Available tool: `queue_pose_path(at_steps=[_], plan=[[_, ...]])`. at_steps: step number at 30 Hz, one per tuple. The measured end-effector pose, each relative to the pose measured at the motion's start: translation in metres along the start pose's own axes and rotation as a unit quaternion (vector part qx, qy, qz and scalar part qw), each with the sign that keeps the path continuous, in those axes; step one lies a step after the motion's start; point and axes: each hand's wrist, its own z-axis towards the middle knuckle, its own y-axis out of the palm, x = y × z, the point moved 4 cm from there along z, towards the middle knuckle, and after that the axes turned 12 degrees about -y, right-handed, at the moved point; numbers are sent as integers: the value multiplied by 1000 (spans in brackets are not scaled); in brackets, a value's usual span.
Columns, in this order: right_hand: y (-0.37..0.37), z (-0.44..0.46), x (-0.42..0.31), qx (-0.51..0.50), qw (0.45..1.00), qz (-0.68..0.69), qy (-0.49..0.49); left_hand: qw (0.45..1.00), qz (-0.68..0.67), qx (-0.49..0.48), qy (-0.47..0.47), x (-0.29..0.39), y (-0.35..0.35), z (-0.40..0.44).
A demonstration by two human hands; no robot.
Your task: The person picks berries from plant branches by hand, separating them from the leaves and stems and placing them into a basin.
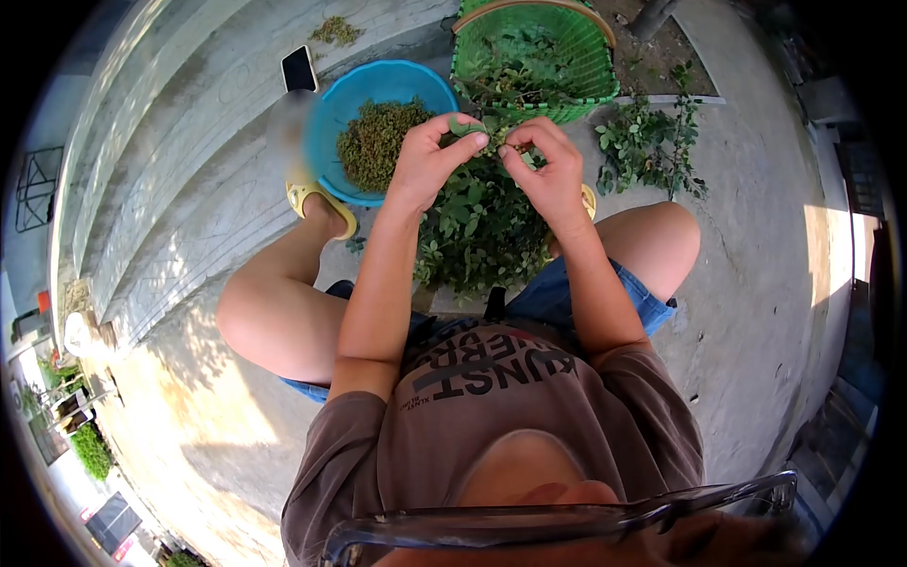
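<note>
My left hand (437, 159) pinches a leafy green sprig (493, 134) between thumb and fingers. On the sprig's other side, my right hand (546, 168) is closed, thumb against fingertips, at a cluster of small greenish berries. Below both hands, a pile of leafy cut branches (482, 227) lies between my legs. Left of my left hand stands a blue plastic basin (326, 123), with a heap of small brownish-green berries (381, 144) inside. Just beyond the hands is a green woven basket (590, 80) holding stripped twigs and leaves.
A phone (299, 69) lies on the concrete step left of the basin, near a small clump of berries (336, 31). More leafy branches (652, 146) rest on the ground at right. Concrete steps (189, 142) run along the left. A yellow clog (326, 210) is beside the basin.
</note>
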Motion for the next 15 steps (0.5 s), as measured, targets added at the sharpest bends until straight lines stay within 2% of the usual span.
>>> queue_pose_path(at_steps=[1, 3, 9, 15], plan=[[1, 1, -1, 0, 1000, 0, 0, 1000, 0, 0, 0, -1, 0, 1], [0, 2, -2, 34, 997, 56, 32, 994, -101, -10, -48, -6, 0, 2], [2, 1, -1, 18, 995, 83, 47, 967, -233, -17, -107, -15, 6, 3], [4, -3, 8, -7, 990, 127, 58, 968, -221, -44, -115, -21, 3, 6]])
